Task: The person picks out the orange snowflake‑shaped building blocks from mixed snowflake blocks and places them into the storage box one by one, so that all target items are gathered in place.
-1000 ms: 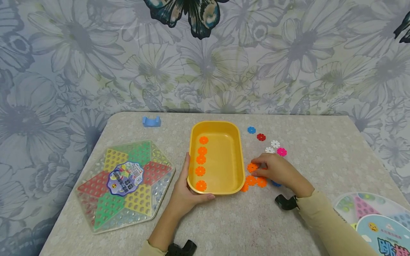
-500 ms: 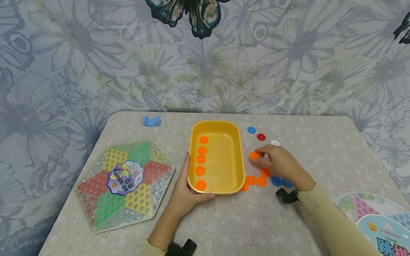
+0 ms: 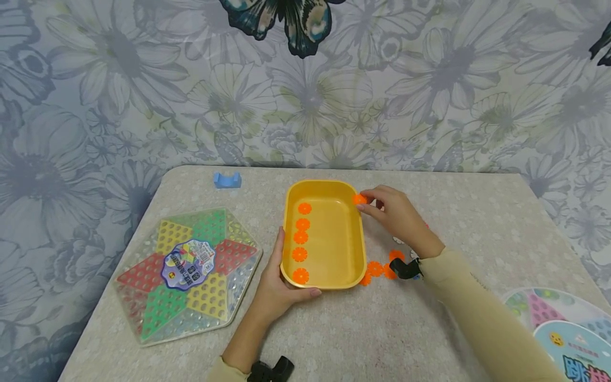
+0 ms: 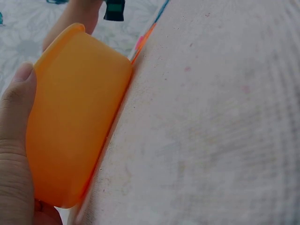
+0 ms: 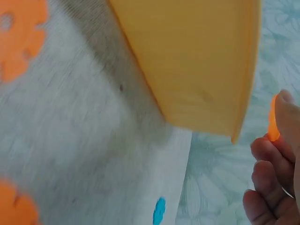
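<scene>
A yellow rectangular tray (image 3: 336, 244) sits on the table with several orange notched discs (image 3: 300, 254) in a column along its left inner side. My left hand (image 3: 278, 294) grips the tray's near left corner, its thumb (image 4: 18, 105) lying against the near rim in the left wrist view. Between thumb and fingers, my right hand (image 3: 398, 215) pinches one more orange notched disc (image 3: 359, 199), over the tray's far right rim. This disc stands on edge in the right wrist view. More orange discs (image 3: 375, 269) lie beside the tray's right side, partly behind the right wrist.
On the left lies a hexagonal board (image 3: 191, 276) with coloured triangles. A small blue stand (image 3: 227, 181) is near the far edge. A round printed package (image 3: 568, 329) lies at the right front. The right arm covers some loose discs; a blue one (image 5: 159, 211) shows in the right wrist view.
My right hand has carried an orange disc from the loose discs up and left to the tray's far right rim. The left hand and tray have stayed in place.
</scene>
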The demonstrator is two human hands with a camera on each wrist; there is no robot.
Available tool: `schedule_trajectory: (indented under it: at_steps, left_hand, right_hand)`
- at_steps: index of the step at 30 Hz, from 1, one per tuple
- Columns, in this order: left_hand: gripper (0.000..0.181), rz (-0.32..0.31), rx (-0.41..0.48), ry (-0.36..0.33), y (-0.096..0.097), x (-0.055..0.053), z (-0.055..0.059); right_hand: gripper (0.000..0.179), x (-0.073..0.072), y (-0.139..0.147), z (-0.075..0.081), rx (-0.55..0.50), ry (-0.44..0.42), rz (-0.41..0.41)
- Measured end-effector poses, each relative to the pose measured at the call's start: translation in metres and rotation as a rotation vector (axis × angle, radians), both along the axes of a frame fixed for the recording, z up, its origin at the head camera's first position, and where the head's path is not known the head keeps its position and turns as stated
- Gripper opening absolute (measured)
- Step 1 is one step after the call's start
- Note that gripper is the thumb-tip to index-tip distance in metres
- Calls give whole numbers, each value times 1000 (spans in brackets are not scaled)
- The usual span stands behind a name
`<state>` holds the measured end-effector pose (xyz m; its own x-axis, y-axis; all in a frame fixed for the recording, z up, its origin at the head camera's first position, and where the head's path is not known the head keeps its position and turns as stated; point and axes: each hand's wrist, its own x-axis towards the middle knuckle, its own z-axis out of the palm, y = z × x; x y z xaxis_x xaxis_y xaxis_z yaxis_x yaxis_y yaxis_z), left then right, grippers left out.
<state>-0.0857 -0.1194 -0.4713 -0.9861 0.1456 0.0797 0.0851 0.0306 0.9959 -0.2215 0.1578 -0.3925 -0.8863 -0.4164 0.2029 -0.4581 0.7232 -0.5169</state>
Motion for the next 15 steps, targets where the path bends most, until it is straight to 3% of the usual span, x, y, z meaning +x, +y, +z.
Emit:
schedule_trajectory:
  at_steps: [10, 15]
  left_hand:
    - [133, 0, -20, 0, 0, -1, 0]
    - [133, -3, -17, 3, 1, -1, 1]
  right_hand:
    - [34, -15, -35, -4, 57, 29, 105]
    - [34, -22, -48, -7, 105, 6, 102]
